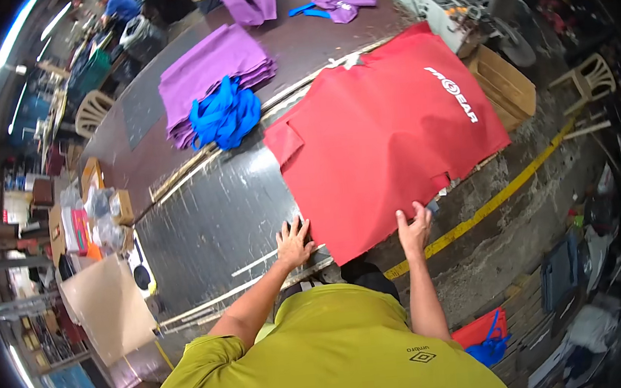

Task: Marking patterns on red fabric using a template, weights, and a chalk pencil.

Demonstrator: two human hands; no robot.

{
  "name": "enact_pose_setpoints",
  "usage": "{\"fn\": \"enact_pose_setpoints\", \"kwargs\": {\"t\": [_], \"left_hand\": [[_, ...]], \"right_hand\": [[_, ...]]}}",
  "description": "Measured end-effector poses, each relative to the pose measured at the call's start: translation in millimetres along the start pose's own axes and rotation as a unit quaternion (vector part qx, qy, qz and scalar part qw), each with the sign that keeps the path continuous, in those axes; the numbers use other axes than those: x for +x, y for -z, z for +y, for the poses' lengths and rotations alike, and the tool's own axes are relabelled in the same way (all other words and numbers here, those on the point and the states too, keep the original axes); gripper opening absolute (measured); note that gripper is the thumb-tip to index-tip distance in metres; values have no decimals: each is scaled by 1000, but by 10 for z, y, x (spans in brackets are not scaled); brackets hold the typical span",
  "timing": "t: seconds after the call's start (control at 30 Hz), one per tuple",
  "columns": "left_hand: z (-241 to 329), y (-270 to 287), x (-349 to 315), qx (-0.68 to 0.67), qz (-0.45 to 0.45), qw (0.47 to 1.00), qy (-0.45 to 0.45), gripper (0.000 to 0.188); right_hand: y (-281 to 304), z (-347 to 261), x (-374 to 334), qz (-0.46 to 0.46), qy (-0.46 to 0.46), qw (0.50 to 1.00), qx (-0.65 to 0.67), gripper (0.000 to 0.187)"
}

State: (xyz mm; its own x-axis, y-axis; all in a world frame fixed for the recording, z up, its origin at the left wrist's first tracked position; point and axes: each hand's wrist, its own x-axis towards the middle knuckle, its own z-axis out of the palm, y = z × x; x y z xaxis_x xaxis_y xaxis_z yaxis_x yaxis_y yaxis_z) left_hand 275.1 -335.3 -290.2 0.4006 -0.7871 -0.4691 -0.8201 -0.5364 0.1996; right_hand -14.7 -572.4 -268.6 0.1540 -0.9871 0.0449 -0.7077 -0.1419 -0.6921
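1. Evidently, the near corner of the large red fabric sheet with white print (373, 144) reaches past the near edge of the black, scuffed tabletop (210, 225); a brush from the body could drag it askew.
2. The person's left hand (294, 246) lies by that same edge, just beside the sheet's left side, fingers spread wide. It appears to grip nothing, so a pull from the right might slide the cloth away.
3. The right hand (414, 231) is at the sheet's near right border, thumb and forefinger apart, the others loosely curled. No pinch shows; whether it touches the cloth cannot be told. A loose hold could let that border slip toward the grey floor (478, 253).
4. Along the sheet's left border a small flap is folded over; pressed flat unnoticed, it could crease.
5. The sheet's right end reaches to the open brown cardboard box (513, 84); it could snag there if drawn sharply.
6. Beyond the tabletop's far edge, a tangled bright-blue strap bundle (228, 114) leans on the folded purple fabric stack (218, 62); a careless sweep could disturb both.
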Motion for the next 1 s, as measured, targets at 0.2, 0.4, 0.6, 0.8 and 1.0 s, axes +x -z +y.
{"fn": "enact_pose_setpoints", "kwargs": {"t": [0.2,0.4,0.6,0.8,1.0], "left_hand": [[137,37,293,-144,109,980,77,76],[90,164,612,-269,133,942,150,62],[-1056,-144,-236,-253,276,920,117,54],[-3184,-620,-1805,-42,341,924,170,68],[-4374,-984,-2482,1,262,956,136,80]], "right_hand": [[-130,-382,183,-195,182,960,-90,43],[-616,-703,-422,-187,321,920,-127,44],[-918,-520,-463,-158,288,932,-152,32],[-1215,-791,-926,-68,286,945,-141,46],[-1600,-604,-1098,-1,296,946,-133,40]]}}
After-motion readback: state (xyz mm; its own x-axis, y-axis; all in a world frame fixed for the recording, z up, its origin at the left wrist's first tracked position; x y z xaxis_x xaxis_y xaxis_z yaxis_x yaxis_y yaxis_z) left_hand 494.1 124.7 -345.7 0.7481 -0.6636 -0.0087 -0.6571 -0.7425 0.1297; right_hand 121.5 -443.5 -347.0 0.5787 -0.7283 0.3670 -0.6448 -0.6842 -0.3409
